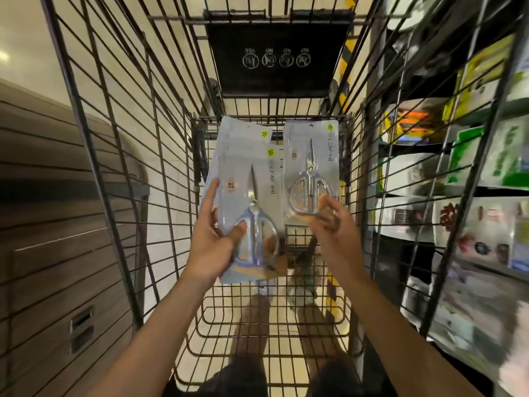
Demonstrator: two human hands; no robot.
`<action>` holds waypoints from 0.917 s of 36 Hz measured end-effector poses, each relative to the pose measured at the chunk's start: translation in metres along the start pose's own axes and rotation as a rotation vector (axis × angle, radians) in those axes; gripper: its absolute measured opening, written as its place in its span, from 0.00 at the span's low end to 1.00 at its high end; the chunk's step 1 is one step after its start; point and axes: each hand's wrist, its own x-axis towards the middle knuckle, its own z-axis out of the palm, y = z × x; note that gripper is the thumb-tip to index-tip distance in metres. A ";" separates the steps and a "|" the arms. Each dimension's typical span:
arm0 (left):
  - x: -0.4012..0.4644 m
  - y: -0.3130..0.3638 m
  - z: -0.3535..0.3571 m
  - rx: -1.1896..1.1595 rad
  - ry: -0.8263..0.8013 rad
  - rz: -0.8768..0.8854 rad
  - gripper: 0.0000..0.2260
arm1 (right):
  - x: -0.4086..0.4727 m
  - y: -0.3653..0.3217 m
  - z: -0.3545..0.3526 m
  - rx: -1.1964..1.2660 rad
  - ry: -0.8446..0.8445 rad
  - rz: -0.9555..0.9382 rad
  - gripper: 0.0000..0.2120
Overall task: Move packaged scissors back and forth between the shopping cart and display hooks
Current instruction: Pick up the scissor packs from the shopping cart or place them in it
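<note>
Left hand (213, 245): closed on the lower edge of a scissors pack (243, 196), thumb across the front near the handles, index finger stretched up along the pack's left side.
Left pack: held upright over the cart (120, 167), blades pointing up and away from the person; a second pack seems to lie behind it, since two yellow stickers show one above the other, though the blur makes that uncertain.
Right hand (333, 224): gripping the bottom of another scissors pack (312, 170), fingers curled against its lower part by the handle loops.
Right pack: upright, just beside the left pack, their inner edges touching or nearly so; its top reaches toward the cart's far wall.
Cart: black wire basket; both arms reach in from the near end, and both packs hang above its floor.
Flap (274, 61): dark panel with four white round symbols, at the cart's far end above the packs.
Shelves (472, 167): on the right outside the wire, stocked with blurred packaged goods.
Left side: brown slatted wall (43, 224) beyond the wire.
</note>
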 end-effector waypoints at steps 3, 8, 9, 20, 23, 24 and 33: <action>-0.002 0.006 -0.002 0.013 0.033 0.015 0.40 | 0.022 -0.004 0.000 -0.085 0.166 -0.058 0.29; -0.008 0.021 0.003 0.006 0.044 0.079 0.39 | 0.063 0.003 0.004 -0.203 0.187 -0.009 0.36; -0.008 0.022 0.003 0.010 0.042 0.081 0.38 | 0.073 0.006 0.007 -0.212 0.190 0.024 0.38; -0.003 0.012 -0.005 0.089 0.061 0.094 0.41 | 0.100 0.016 0.015 -0.409 0.280 -0.040 0.49; -0.004 0.009 -0.008 0.088 0.071 0.075 0.41 | 0.098 0.014 0.014 -0.432 0.252 -0.068 0.49; -0.003 0.008 -0.009 0.091 0.075 0.068 0.41 | 0.097 0.013 0.015 -0.444 0.247 -0.067 0.49; 0.000 0.008 -0.011 0.170 0.115 0.102 0.41 | 0.107 0.011 0.017 -0.442 0.254 0.015 0.49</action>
